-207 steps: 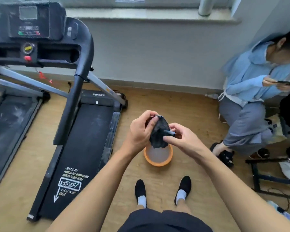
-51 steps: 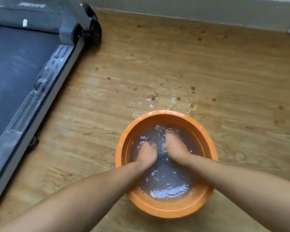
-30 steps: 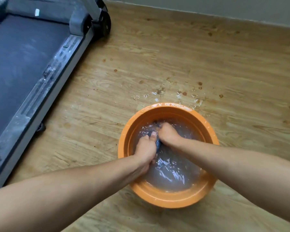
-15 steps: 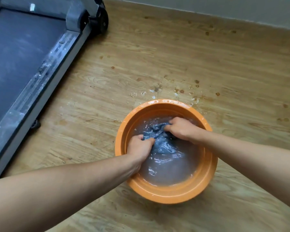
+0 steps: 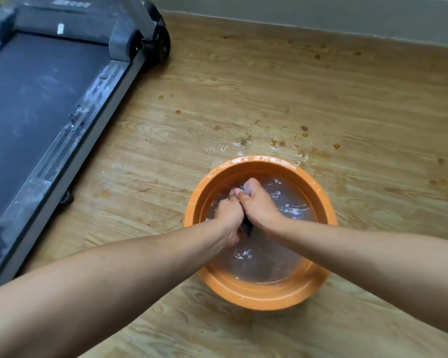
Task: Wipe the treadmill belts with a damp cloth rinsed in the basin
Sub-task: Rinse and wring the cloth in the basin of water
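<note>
1. The cloth [image 5: 246, 228] is a dark, soaked wad, mostly hidden, squeezed between both fists in cloudy water [image 5: 269, 264].
2. The left hand [image 5: 229, 215] and the right hand [image 5: 259, 205] each curl tightly round it, knuckles touching.
3. The round orange plastic basin [image 5: 264, 298] sits on a splashed wood-grain floor [image 5: 243, 86], beside the dusty black treadmill belt [image 5: 23, 99].

L forearm [image 5: 119, 277] & R forearm [image 5: 373, 251] bare to frame edge; L hand [image 5: 228, 215] & R hand [image 5: 260, 208] bare too

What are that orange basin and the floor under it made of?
Basin: likely plastic, smooth and evenly orange with a slight sheen. Floor: wood-look planks, grain and seams showing; real wood or laminate, I cannot tell.
</note>
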`<state>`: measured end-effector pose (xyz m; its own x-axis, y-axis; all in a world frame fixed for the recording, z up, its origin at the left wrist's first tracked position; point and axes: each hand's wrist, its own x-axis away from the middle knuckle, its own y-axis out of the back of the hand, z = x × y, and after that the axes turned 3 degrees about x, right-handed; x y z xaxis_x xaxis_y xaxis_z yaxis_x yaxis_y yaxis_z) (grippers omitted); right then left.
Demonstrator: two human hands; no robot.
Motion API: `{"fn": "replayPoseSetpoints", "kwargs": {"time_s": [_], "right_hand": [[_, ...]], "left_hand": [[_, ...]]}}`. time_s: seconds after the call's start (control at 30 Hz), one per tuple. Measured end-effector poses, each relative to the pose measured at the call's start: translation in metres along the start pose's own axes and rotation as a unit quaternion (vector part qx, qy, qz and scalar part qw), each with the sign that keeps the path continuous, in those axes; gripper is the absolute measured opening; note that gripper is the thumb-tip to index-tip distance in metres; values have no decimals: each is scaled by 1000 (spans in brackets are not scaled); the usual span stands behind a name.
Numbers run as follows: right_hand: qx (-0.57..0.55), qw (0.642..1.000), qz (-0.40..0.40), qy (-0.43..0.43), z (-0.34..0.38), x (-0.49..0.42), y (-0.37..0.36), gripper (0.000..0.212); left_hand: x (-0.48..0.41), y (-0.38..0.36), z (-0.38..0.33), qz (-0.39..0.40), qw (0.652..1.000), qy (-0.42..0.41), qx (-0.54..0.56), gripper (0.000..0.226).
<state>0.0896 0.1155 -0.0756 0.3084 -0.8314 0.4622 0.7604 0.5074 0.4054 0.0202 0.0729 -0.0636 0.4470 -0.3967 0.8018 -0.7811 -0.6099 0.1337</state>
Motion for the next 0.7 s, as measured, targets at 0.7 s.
{"fn": "replayPoseSetpoints", "kwargs": {"time_s": [0.7], "right_hand": [[-11,1000,8,-28,-14,8,30,28]], "left_hand": [[-8,7,18,36,982,-132,-133,25]]}}
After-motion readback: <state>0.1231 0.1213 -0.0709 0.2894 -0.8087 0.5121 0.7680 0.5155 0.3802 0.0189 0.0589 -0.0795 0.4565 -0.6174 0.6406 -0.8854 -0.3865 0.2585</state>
